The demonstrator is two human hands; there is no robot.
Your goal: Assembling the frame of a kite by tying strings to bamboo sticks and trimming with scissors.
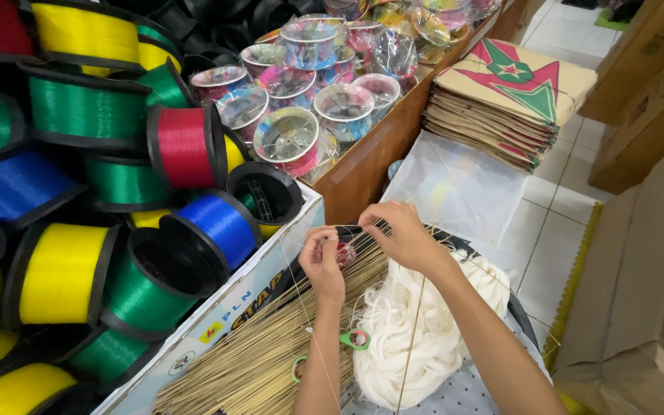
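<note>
Head view is showing the left hand [323,261] and right hand [403,233] pinching thin thread [347,228] over bamboo sticks [270,346]; tying looks underway, not finished; white cord [416,330] lying near right.

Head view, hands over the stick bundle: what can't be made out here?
- What the left hand pinches: a small red thing, mostly hidden by its fingers.
- Thread between it and the right hand: too thin to trace.
- Green-handled scissors: blades hidden under the left forearm.
- Thin sticks: bundle cut off by the bottom edge.
- White cord pile: partly covered by the right forearm.
</note>
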